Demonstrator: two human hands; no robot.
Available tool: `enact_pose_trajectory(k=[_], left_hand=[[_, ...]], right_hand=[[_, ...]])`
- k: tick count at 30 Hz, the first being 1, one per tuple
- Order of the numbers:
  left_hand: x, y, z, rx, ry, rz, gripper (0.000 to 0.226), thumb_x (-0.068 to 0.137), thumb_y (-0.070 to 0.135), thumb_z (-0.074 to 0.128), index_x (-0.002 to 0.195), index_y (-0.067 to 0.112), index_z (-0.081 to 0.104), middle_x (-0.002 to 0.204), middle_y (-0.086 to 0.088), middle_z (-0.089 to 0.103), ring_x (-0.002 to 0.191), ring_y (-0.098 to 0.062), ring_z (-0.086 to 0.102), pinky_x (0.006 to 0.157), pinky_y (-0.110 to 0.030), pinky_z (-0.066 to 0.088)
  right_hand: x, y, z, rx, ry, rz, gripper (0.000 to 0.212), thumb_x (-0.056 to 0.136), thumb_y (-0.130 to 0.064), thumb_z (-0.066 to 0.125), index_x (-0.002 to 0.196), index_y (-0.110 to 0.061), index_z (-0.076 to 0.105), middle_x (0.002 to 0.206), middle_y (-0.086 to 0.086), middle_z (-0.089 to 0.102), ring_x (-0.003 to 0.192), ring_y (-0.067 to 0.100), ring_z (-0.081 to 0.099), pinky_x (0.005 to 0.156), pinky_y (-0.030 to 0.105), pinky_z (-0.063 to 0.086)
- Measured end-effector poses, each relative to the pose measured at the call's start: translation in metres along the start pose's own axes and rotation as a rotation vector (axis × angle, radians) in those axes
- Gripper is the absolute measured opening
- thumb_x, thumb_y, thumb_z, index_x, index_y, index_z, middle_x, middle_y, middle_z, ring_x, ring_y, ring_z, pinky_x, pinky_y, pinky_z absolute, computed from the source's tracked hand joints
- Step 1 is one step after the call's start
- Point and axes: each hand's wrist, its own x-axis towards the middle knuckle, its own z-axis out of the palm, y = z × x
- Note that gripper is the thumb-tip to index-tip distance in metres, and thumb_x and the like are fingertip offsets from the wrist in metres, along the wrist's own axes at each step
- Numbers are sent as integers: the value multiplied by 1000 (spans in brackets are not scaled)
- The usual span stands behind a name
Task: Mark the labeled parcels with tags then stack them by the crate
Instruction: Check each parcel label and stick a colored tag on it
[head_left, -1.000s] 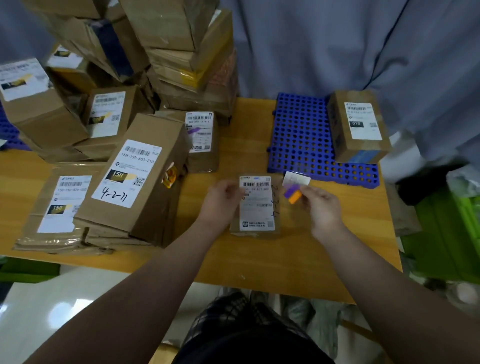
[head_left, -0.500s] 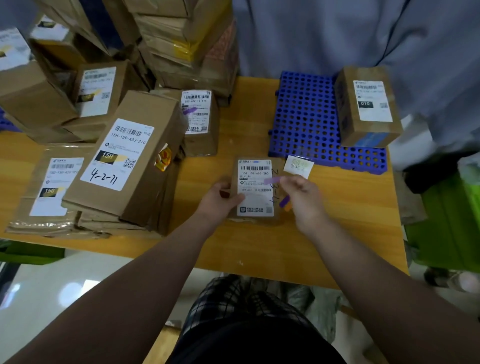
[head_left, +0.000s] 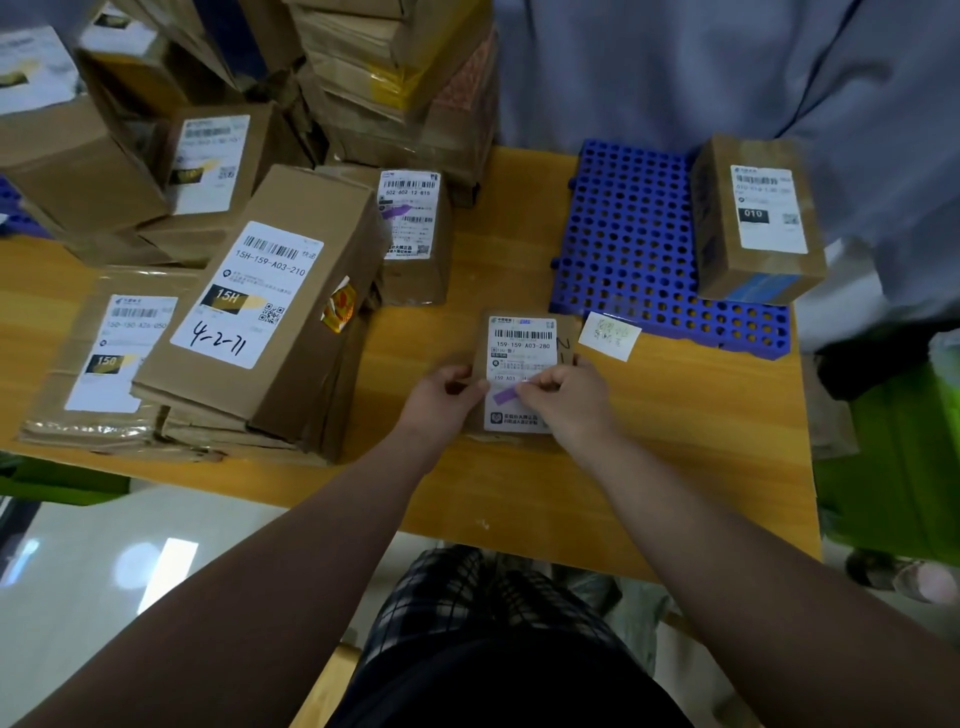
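Head view: mid-table (head_left: 701, 441), the left hand (head_left: 441, 397) has its grip closed on the small parcel (head_left: 519, 338)'s left edge. The right hand (head_left: 566, 400) pinches the purple tag (head_left: 506, 396) down on the label. If the parcel slips, the tag could stick crooked or hide the numbers. I count two purple tags, the other on the far parcel (head_left: 410, 234) at 11 o'clock. There is one white paper (head_left: 609, 335) and one blue crate (head_left: 623, 234) at 1 o'clock.

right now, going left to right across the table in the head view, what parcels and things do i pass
150 parcel → 4-2-71 parcel → 602 parcel → small parcel gripped by the left hand, right hand pinching a purple tag on its label → blue perforated panel → 010 parcel on its right end
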Motion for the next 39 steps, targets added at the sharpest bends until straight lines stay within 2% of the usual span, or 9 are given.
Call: enact_pose_trajectory(k=[5, 11, 16, 21, 24, 29, 33, 36, 39], left_hand=[[-1, 0, 0, 30, -2, 8, 46, 93, 27, 60, 136, 14, 48, 121, -7, 62, 98, -16, 59, 83, -31, 53], [-6, 3, 0, 74, -10, 3, 48, 95, 30, 57, 139, 15, 44, 124, -8, 60, 105, -18, 59, 82, -30, 53], [-21, 25, -4, 51, -34, 175, 53, 93, 28, 60, 142, 17, 42, 128, -3, 59, 111, -16, 59, 91, -38, 54], [-49, 78, -37, 36, 156, 514, 67, 88, 34, 66, 146, 31, 33, 126, 4, 40, 108, 2, 46, 95, -15, 42], [-62, 101, -76, 43, 287, 588, 71, 89, 34, 64, 148, 34, 26, 125, 4, 36, 109, 1, 42, 82, -1, 40], [-63, 109, -151, -115, 408, 588, 66, 80, 43, 64, 139, 41, 34, 134, 4, 43, 119, -13, 51, 97, -38, 49], [-53, 110, -192, -243, 411, 495, 45, 91, 26, 61, 128, 25, 36, 122, -1, 56, 100, -16, 64, 83, -37, 57], [-34, 113, -218, -178, 397, 408, 43, 91, 26, 61, 124, 18, 35, 119, -4, 59, 96, -19, 66, 81, -44, 58], [-13, 112, -235, 53, 381, 370, 43, 92, 29, 60, 127, 14, 41, 122, -7, 60, 95, -19, 67, 80, -44, 58]], right_hand=[[6, 6, 4, -73, 72, -25, 35, 78, -17, 75, 70, -19, 41, 104, 1, 45, 98, 12, 49, 58, 10, 38], [9, 13, 0, -65, 64, -12, 21, 88, -15, 62, 75, -16, 45, 103, 0, 44, 91, 13, 50, 71, 21, 47], [0, -2, -15, 55, 171, -151, 20, 86, -16, 60, 75, -17, 43, 93, 2, 46, 76, 8, 46, 60, 15, 34], [-8, -72, -25, 292, 206, -427, 17, 83, -26, 60, 82, -18, 45, 87, 6, 46, 76, 17, 47, 67, 29, 42], [-13, -124, -17, 314, 163, -593, 19, 78, -27, 62, 91, -18, 51, 99, 2, 49, 91, 10, 51, 80, 21, 45], [-16, -187, 12, 231, -37, -831, 35, 80, -10, 69, 113, -13, 57, 132, 4, 33, 124, 9, 37, 96, 5, 36], [1, -226, 39, 173, -171, -784, 50, 86, -16, 69, 132, -17, 51, 140, 3, 38, 128, 10, 38, 100, 12, 39], [16, -247, 52, 194, -222, -703, 53, 91, -19, 63, 140, -23, 46, 137, -2, 49, 124, 9, 46, 103, 29, 45], [30, -255, 67, 108, -206, -622, 48, 94, -21, 59, 141, -22, 46, 137, -2, 51, 124, 11, 47, 98, 25, 44]])
